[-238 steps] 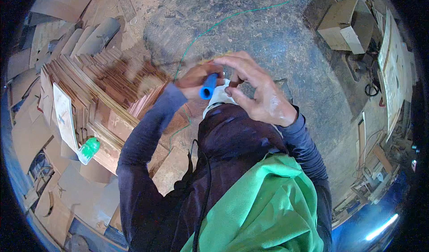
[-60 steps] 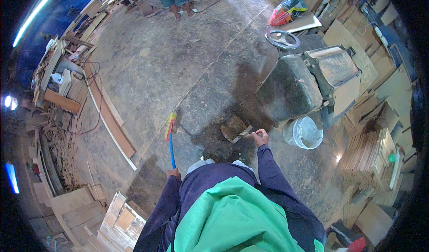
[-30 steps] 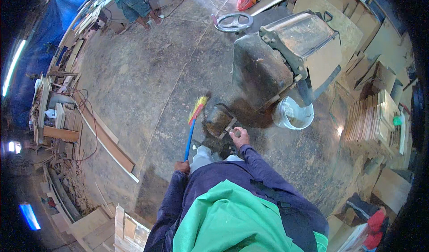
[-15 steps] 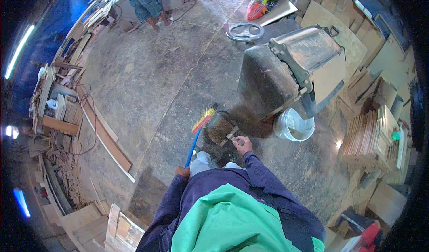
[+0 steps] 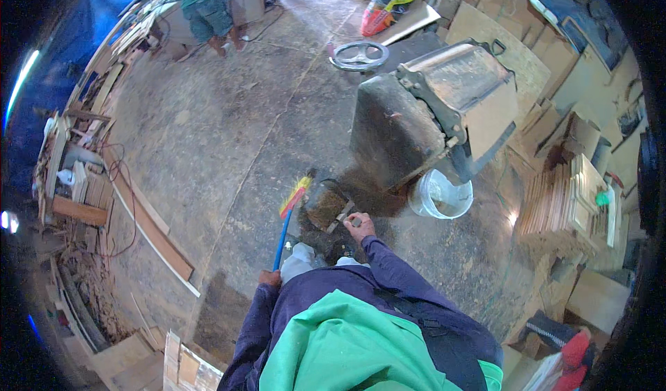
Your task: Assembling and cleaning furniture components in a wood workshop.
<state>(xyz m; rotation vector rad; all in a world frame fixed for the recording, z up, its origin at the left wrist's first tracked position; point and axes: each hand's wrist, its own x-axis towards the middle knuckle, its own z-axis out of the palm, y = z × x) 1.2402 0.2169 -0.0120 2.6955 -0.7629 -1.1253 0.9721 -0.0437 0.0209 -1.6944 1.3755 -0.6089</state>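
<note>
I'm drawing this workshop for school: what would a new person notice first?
Probably the bright green cloth, big at the bottom middle. Next, perhaps, the bulky dark machine, right of centre and higher up. Then the yellow, red and blue broom in the left hand, just left of the middle.

The room is rather dim. At the left edge a white tube lamp [image 5: 20, 86] glows, and pale light spreads over the floor [image 5: 208, 114] at the top. A dark shadow lies beside the machine [image 5: 395, 127]. The corners are black, and the long plank [image 5: 150, 218] looks slightly curved.
</note>
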